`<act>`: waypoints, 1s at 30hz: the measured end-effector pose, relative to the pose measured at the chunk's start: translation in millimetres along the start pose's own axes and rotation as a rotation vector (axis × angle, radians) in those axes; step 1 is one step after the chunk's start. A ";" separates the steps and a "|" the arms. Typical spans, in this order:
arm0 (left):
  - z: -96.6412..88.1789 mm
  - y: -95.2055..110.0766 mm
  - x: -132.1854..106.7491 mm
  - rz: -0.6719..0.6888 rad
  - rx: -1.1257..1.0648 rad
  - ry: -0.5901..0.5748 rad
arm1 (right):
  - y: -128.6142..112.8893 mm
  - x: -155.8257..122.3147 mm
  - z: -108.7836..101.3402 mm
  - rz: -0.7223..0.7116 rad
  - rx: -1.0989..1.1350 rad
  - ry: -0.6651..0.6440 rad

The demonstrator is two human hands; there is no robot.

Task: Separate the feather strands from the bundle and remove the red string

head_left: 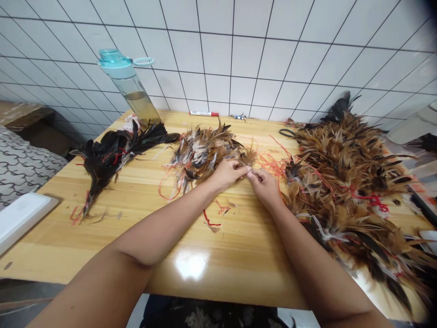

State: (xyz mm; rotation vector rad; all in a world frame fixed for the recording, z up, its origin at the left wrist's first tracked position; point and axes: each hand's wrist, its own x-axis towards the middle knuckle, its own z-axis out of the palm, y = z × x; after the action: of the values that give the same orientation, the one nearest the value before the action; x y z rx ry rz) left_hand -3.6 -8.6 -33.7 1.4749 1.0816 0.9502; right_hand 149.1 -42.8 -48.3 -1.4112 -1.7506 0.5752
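Note:
Both my hands meet at the middle of a wooden table (pixel 211 255). My left hand (pixel 228 173) is closed, its fingers pinching a small tuft of brown feathers (pixel 246 157). My right hand (pixel 264 184) is closed too, fingertips touching the left ones at the same tuft. Behind the hands lies a pile of mixed brown and white feathers (pixel 201 152) tangled with red thread (pixel 271 164). A large heap of brown feathers (pixel 344 177) fills the right side.
A bunch of black feathers (pixel 112 152) lies at the left. A teal-capped water bottle (pixel 131 89) stands at the back left by the tiled wall. A red marker (pixel 204 113) and black scissors handles (pixel 288 132) lie near the wall. A white board (pixel 20 218) overlaps the left edge.

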 end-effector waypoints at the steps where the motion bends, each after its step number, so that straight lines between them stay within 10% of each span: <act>1: -0.3 -0.2 0.1 0.026 0.016 -0.004 | 1.2 1.0 -0.4 0.009 0.042 -0.004; 25: 4.9 9.7 -5.3 0.238 0.102 0.000 | 12.1 6.8 -5.6 0.004 0.188 -0.031; 30: -16.8 18.1 -0.1 0.360 0.216 0.193 | 17.2 7.4 -6.0 0.095 0.360 0.032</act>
State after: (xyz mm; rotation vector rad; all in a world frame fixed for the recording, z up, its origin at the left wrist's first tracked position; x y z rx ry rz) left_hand -16.9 -5.3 -13.2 1.8246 1.1034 1.2793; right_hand 163.6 -31.8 -55.7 -1.2445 -1.4708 0.8664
